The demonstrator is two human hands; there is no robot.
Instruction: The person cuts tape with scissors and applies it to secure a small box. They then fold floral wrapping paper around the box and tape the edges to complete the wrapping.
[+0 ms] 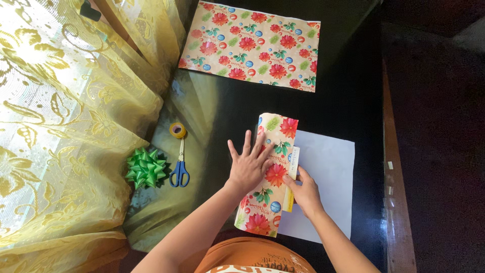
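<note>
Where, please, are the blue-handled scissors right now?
The blue-handled scissors lie on the dark table, left of the left hand, between the green bow and it, below the yellow tape roll.

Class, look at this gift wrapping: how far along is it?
Done: floral paper is folded over the yellow box. In hand: left hand presses the fold flat; right hand grips the box edge. Left: tape, scissors and green bow lie untouched.
</note>
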